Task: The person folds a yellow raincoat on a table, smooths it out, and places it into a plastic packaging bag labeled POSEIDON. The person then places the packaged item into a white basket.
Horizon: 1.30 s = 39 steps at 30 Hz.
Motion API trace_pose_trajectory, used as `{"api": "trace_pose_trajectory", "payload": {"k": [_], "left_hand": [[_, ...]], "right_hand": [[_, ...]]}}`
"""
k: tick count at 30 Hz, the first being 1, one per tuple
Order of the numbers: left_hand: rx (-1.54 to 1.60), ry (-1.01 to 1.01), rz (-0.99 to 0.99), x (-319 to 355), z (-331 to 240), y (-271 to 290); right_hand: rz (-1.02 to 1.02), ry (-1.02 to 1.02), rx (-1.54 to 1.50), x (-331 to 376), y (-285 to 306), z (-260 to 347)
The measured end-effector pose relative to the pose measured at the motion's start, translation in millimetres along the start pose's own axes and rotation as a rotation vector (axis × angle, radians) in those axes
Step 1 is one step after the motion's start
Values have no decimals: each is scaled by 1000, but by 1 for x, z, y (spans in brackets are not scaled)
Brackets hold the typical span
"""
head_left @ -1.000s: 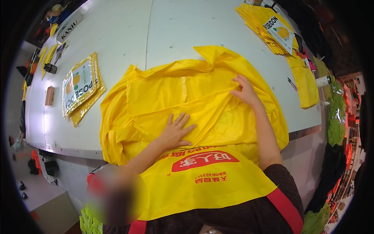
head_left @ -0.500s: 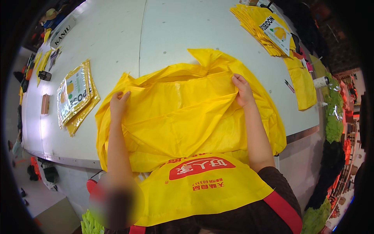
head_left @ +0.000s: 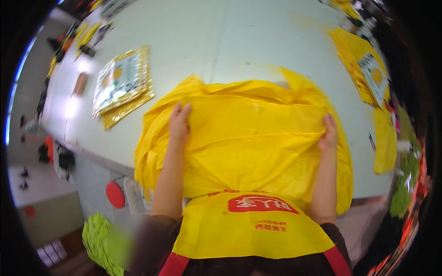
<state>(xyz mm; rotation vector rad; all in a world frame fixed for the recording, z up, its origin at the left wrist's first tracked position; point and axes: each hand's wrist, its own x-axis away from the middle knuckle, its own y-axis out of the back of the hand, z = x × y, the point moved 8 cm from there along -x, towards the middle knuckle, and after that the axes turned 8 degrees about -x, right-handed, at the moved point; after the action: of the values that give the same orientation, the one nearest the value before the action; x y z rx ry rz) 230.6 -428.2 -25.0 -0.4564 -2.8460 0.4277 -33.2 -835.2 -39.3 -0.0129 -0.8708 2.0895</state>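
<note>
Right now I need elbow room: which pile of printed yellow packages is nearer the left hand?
The shiny pile left of the left hand; the other pile, fanned out, lies past the right hand.

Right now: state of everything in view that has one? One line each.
Yellow fabric: spread out, layered, wrinkled
Left hand: grip closed on its left side
Right hand: grip closed on its right side
Yellow apron: worn
Clear-bagged yellow packs: stacked askew, left on the white table
Stack of yellow packs at right: overlapping, fanned
Brown block: lying apart from the packs
Lime-green material: bunched
</note>
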Motion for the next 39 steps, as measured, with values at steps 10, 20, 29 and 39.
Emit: {"api": "trace_pose_trajectory", "payload": {"k": [10, 20, 29, 39], "left_hand": [[46, -27, 17, 9, -11, 1], [-1011, -910, 144, 91, -40, -91], [-1513, -844, 764, 150, 97, -199], [-1591, -770, -331, 110, -32, -44]], "right_hand": [[77, -224, -183, 50, -20, -25], [-78, 166, 412, 81, 4, -73], [568, 589, 1399, 129, -96, -63], [616, 505, 1804, 105, -122, -75]]}}
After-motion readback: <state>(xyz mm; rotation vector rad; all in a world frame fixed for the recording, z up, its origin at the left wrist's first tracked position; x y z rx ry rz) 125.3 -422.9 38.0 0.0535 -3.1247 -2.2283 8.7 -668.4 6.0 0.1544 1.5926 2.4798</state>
